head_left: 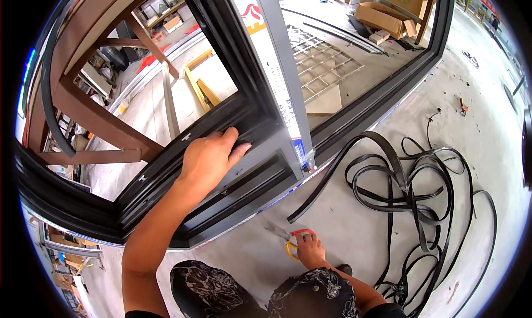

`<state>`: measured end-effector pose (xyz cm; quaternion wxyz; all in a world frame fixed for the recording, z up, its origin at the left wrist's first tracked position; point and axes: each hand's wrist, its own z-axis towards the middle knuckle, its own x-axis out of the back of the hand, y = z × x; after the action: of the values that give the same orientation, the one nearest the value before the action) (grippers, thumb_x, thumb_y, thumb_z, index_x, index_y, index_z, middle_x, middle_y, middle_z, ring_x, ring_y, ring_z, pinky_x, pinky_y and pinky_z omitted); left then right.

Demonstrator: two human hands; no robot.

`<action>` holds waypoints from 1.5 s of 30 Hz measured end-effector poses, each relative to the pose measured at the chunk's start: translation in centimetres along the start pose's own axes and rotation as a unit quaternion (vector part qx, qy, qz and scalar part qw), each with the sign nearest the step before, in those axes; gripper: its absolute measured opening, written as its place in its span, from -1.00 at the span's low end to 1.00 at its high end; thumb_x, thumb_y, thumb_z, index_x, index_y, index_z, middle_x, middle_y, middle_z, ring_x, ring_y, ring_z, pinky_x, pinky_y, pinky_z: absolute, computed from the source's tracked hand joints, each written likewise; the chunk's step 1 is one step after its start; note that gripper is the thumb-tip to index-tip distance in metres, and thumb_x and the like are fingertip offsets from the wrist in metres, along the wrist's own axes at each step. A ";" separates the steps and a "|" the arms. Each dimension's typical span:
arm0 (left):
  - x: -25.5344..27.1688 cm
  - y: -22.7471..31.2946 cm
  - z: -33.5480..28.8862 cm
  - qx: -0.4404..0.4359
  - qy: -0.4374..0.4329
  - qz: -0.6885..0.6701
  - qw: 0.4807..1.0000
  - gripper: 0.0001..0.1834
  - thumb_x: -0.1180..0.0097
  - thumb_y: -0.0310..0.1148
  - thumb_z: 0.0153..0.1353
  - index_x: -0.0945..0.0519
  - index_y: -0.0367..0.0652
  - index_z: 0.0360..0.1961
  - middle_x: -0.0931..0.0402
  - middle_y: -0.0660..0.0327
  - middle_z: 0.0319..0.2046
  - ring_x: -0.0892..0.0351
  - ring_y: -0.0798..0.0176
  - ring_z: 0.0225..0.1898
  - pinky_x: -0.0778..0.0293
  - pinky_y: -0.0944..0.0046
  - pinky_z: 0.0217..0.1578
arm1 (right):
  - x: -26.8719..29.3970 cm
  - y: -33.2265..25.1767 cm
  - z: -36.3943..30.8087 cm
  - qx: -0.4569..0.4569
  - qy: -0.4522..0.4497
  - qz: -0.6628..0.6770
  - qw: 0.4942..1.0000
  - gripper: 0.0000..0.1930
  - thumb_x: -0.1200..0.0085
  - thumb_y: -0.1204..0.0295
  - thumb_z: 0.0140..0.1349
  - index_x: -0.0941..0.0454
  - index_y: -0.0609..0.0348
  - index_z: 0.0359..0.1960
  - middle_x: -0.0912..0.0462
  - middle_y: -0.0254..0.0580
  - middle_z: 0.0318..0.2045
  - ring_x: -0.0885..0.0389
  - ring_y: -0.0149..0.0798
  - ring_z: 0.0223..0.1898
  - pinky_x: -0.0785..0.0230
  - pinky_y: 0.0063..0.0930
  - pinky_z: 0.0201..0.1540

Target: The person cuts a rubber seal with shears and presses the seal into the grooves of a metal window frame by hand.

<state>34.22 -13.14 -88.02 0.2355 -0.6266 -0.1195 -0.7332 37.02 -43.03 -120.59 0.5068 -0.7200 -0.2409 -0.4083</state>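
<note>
A large dark grey window frame (277, 171) stands in front of me, its central upright partly covered by printed protective film. My left hand (208, 160) is on the lower rail near the inner corner, fingers curled against the black profile; whether a strip lies under the fingertips is hidden. Low by my knee, my right hand (311, 250) grips a pair of scissors (292, 247) with red and yellow handles. Their blades point up and left, close to the cut end of a black rubber seal strip (318, 193). That strip runs to a loose tangle on the floor at right.
Brown metal stands (102, 118) rise behind the left opening. Through the right opening, a pale lattice panel (324, 60) lies on the floor, with an open cardboard box (385, 18) farther back. Red-handled pliers (463, 106) lie at far right. My knees are just below the frame.
</note>
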 end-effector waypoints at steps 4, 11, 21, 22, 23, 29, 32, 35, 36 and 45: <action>-0.2 0.0 0.1 -0.011 0.012 0.004 1.000 -0.63 -0.13 -0.10 0.33 -0.43 -0.20 -0.41 -0.55 -0.02 -0.56 -0.59 -0.13 -0.51 -0.50 -0.01 -0.48 | -1.4 0.3 0.6 -0.001 0.011 -0.020 1.000 -0.54 -0.17 0.44 0.09 -0.49 -0.02 0.09 -0.54 -0.16 -0.09 -0.51 0.01 0.04 -0.50 -0.09 -0.01; -0.1 0.3 0.0 0.009 -0.021 0.027 0.999 -0.63 -0.11 -0.10 0.35 -0.43 -0.20 -0.39 -0.56 -0.02 -0.56 -0.59 -0.14 -0.51 -0.51 -0.02 -0.48 | -1.4 1.2 1.3 0.019 -0.010 -0.039 0.999 -0.59 -0.19 0.41 0.11 -0.50 -0.03 0.04 -0.56 -0.14 -0.09 -0.54 0.02 0.02 -0.49 -0.10 0.00; -0.1 0.5 -0.1 0.002 -0.006 0.028 1.000 -0.62 -0.10 -0.09 0.36 -0.43 -0.21 -0.38 -0.56 0.00 -0.53 -0.60 -0.13 -0.51 -0.51 0.00 -0.49 | -1.7 0.5 1.5 0.046 -0.027 -0.071 0.996 -0.55 -0.22 0.33 0.13 -0.47 0.00 0.09 -0.57 -0.07 -0.12 -0.57 0.02 -0.01 -0.53 -0.09 -0.03; -0.1 0.5 -0.1 0.001 -0.005 0.027 1.000 -0.62 -0.10 -0.09 0.36 -0.43 -0.21 -0.38 -0.56 0.00 -0.53 -0.60 -0.13 -0.51 -0.51 0.00 -0.49 | -1.6 0.4 1.6 0.034 -0.043 -0.067 0.996 -0.49 -0.27 0.31 0.08 -0.46 0.00 0.11 -0.57 -0.06 -0.12 -0.58 0.03 -0.02 -0.53 -0.08 -0.04; -0.2 0.6 -0.1 0.011 -0.010 0.027 1.000 -0.63 -0.10 -0.09 0.35 -0.43 -0.22 -0.37 -0.56 -0.01 -0.53 -0.60 -0.14 -0.50 -0.52 -0.01 -0.48 | -1.4 0.2 1.6 0.034 -0.042 -0.067 0.996 -0.49 -0.27 0.31 0.08 -0.46 0.00 0.11 -0.57 -0.06 -0.12 -0.58 0.03 -0.02 -0.53 -0.08 -0.04; 0.6 0.3 -1.2 0.019 -0.006 -0.008 1.000 -0.63 -0.13 -0.09 0.34 -0.43 -0.20 -0.38 -0.56 0.00 -0.53 -0.60 -0.14 -0.50 -0.50 0.00 -0.48 | -0.3 -0.5 1.4 0.002 -0.116 -0.007 0.993 -0.62 -0.17 0.37 0.11 -0.44 0.08 -0.01 -0.61 -0.02 -0.15 -0.66 0.03 -0.13 -0.58 -0.08 -0.15; 2.4 2.4 -4.1 -0.011 0.025 -0.114 0.993 -0.62 -0.19 -0.08 0.29 -0.41 -0.17 -0.42 -0.52 0.02 -0.56 -0.57 -0.11 -0.53 -0.47 0.04 -0.52 | 0.8 0.4 0.6 -0.055 -0.170 0.098 0.979 -0.35 -0.26 0.31 0.03 -0.37 -0.05 0.23 -0.62 -0.02 -0.06 -0.63 0.09 -0.08 -0.55 -0.13 -0.10; 4.3 4.1 -8.4 -0.046 -0.035 -0.314 0.948 -0.63 -0.24 -0.09 0.24 -0.53 -0.20 -0.22 -0.55 0.02 -0.45 -0.58 -0.10 -0.45 -0.49 0.05 -0.41 | -0.2 2.5 0.0 -0.113 -0.138 0.221 0.959 -0.40 -0.27 0.26 0.03 -0.47 -0.02 0.18 -0.68 -0.08 -0.17 -0.67 0.00 -0.16 -0.54 -0.20 -0.16; 4.9 4.4 -9.2 -0.055 -0.068 -0.383 0.920 -0.62 -0.25 -0.09 0.24 -0.54 -0.20 -0.16 -0.56 0.00 -0.41 -0.59 -0.09 -0.40 -0.50 0.08 -0.35 | -0.3 3.2 -0.1 -0.150 -0.130 0.259 0.945 -0.44 -0.31 0.23 0.03 -0.52 0.02 0.13 -0.69 -0.08 -0.24 -0.68 -0.07 -0.24 -0.53 -0.21 -0.20; 0.1 1.9 -12.9 -0.019 -0.138 -0.723 0.677 -0.59 -0.10 -0.09 0.38 -0.47 -0.23 0.00 -0.48 0.23 -0.24 -0.46 0.33 -0.22 -0.40 0.27 -0.13 | 14.0 0.8 3.3 -0.187 -0.090 0.542 0.815 -0.57 -0.25 0.20 0.29 -0.45 0.13 0.07 -0.42 -0.42 -0.57 -0.38 -0.53 -0.61 -0.22 -0.59 -0.62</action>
<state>24.00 -20.83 -90.56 -0.3995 -0.4430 -0.5523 -0.5824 46.47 -41.17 -109.87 0.4777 -0.8485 0.2243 -0.0382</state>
